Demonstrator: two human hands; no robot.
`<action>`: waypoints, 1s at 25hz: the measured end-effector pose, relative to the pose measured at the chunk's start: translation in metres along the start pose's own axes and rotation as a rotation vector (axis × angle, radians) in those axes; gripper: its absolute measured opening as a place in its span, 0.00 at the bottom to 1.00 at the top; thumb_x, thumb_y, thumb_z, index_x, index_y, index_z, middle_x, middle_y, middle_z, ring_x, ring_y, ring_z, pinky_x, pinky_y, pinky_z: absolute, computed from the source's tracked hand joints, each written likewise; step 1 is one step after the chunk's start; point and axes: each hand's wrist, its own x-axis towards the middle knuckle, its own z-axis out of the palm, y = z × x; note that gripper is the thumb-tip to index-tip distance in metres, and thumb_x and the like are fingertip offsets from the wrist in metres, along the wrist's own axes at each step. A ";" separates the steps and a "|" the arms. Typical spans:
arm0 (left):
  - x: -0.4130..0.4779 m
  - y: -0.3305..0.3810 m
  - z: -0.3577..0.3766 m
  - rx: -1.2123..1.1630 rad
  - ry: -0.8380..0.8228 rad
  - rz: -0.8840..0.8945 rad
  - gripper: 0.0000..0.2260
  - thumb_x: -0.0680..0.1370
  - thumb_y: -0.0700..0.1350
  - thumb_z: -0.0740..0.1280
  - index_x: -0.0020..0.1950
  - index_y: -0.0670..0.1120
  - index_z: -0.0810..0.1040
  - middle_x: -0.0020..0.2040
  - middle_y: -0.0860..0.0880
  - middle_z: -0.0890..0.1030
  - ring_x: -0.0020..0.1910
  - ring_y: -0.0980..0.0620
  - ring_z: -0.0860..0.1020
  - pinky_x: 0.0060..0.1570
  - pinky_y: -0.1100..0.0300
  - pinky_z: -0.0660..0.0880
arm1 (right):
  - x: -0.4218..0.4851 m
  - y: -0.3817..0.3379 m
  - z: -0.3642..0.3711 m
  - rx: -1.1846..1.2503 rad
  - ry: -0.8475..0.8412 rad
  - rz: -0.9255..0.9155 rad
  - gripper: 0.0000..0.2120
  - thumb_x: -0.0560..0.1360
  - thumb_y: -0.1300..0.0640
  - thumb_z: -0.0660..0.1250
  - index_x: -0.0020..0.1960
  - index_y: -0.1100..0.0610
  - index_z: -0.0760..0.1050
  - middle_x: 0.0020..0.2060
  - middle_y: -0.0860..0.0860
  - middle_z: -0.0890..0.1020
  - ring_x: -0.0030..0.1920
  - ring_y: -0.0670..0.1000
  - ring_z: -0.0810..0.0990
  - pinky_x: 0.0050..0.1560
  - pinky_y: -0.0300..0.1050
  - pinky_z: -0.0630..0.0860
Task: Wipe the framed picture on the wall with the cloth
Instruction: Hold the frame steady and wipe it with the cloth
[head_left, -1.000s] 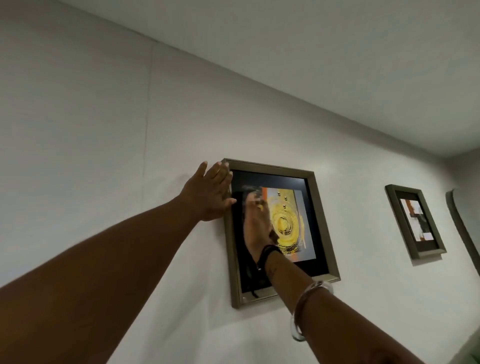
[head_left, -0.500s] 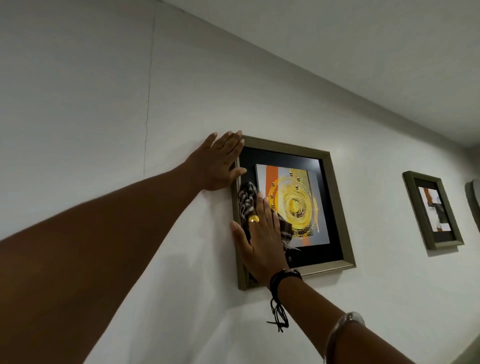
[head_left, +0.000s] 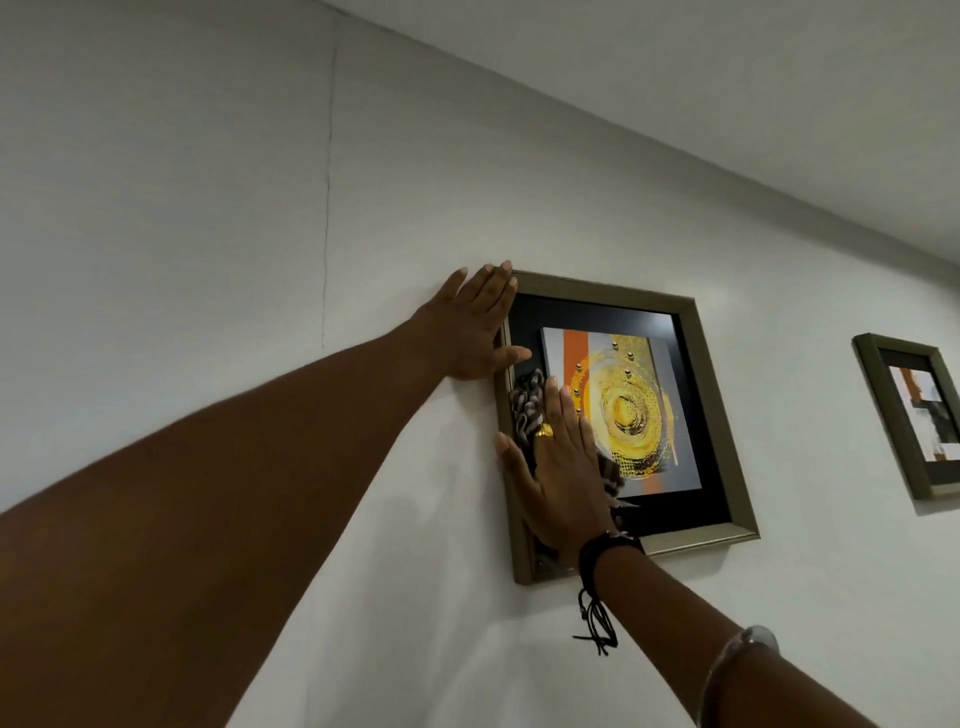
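Note:
The framed picture (head_left: 696, 364) hangs on the white wall, a bronze frame around black matting and a gold-and-orange print. My left hand (head_left: 470, 327) lies flat on the wall against the frame's upper left corner, thumb over the glass. My right hand (head_left: 558, 467) presses a brown-and-white patterned cloth (head_left: 525, 402) flat against the left side of the glass. The cloth shows above my fingers and beside my palm; the rest is hidden under the hand.
A second, smaller framed picture (head_left: 883, 415) hangs further right on the same wall. The ceiling edge slopes down to the right above both frames. A thin vertical seam (head_left: 327, 208) runs down the wall left of my arm.
My right hand with the cloth has moved down from the middle of the glass to its lower left side. The left hand stays at the frame's upper left corner.

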 end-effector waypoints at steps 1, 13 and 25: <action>0.000 0.001 -0.001 0.015 -0.001 -0.002 0.39 0.78 0.67 0.45 0.79 0.42 0.40 0.80 0.43 0.39 0.79 0.47 0.39 0.76 0.48 0.38 | 0.003 -0.002 0.001 -0.016 0.003 -0.003 0.49 0.69 0.24 0.35 0.80 0.53 0.43 0.80 0.49 0.42 0.79 0.47 0.36 0.79 0.53 0.40; -0.001 0.005 -0.009 0.018 -0.051 -0.016 0.42 0.77 0.69 0.47 0.79 0.40 0.39 0.80 0.41 0.38 0.79 0.44 0.39 0.76 0.48 0.39 | -0.086 0.030 -0.001 -0.127 -0.111 -0.159 0.39 0.76 0.31 0.45 0.79 0.54 0.50 0.80 0.49 0.45 0.80 0.47 0.40 0.79 0.51 0.43; 0.000 0.011 -0.016 0.066 -0.123 -0.046 0.43 0.78 0.68 0.49 0.79 0.40 0.39 0.80 0.40 0.37 0.79 0.44 0.38 0.77 0.45 0.39 | -0.114 0.103 -0.034 -0.213 -0.063 0.067 0.39 0.75 0.30 0.44 0.76 0.54 0.61 0.78 0.53 0.60 0.78 0.52 0.56 0.76 0.56 0.59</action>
